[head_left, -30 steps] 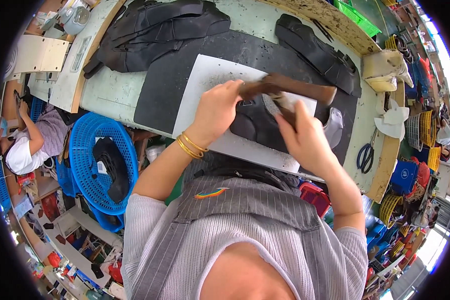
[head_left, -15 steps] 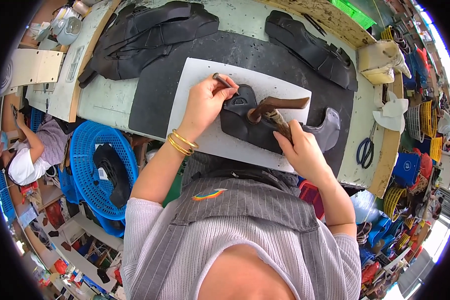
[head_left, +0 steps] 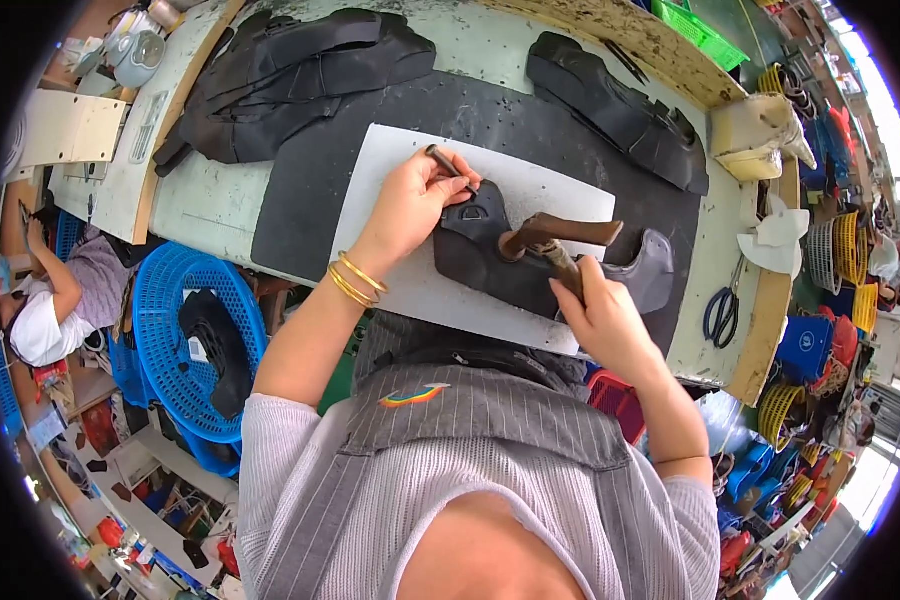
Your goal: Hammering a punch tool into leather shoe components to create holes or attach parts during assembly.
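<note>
My left hand (head_left: 406,208) pinches a short dark metal punch (head_left: 450,169), slanting down to the end tab of a black leather upper (head_left: 475,262). A small buckle-like fitting shows on that tab; the punch's exact contact point cannot be made out. My right hand (head_left: 615,318) grips the handle of a hammer (head_left: 570,230). Its brown head hangs over the middle of the upper, right of the punch. Under the upper lies a white board (head_left: 545,192). The upper's far right end (head_left: 650,270) curves past the board onto a dark mat.
Stacked black leather pieces (head_left: 300,80) lie at the far left of the table, another upper (head_left: 615,110) at the far right. Blue-handled scissors (head_left: 722,315) rest near the right wooden edge. A blue basket (head_left: 155,330) stands left of me; a person (head_left: 60,310) sits beyond it.
The hammer head has dropped slightly nearer me. The board and the upper appear shifted a little toward the lower left. Both hands keep their grips.
</note>
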{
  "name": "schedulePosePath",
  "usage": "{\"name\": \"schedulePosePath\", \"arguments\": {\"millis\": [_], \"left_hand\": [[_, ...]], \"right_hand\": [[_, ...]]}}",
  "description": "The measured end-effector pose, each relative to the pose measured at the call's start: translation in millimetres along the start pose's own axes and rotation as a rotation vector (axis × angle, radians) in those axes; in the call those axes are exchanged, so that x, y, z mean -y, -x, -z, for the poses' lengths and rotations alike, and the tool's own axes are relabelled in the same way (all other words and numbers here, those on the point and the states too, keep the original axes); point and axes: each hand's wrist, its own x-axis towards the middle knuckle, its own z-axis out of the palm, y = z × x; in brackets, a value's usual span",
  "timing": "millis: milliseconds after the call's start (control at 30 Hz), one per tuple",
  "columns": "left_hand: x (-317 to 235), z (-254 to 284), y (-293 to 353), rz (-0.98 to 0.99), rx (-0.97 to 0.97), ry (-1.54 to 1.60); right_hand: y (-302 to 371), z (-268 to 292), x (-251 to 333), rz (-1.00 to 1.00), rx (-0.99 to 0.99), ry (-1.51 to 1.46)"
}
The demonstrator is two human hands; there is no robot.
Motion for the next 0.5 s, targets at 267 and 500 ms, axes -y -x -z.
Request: {"name": "schedulePosePath", "arguments": {"millis": [267,500], "left_hand": [[12.5,-7.9,1.5,-0.131,0.022,-0.108],[-2.2,-27.8,10.6,-0.418,-0.084,-0.74]], "right_hand": [[-1.3,10.2,3.5,-0.092,-0.029,-0.116],[-29.0,85.4,72.2,0.063,-0.5,-0.074]]}}
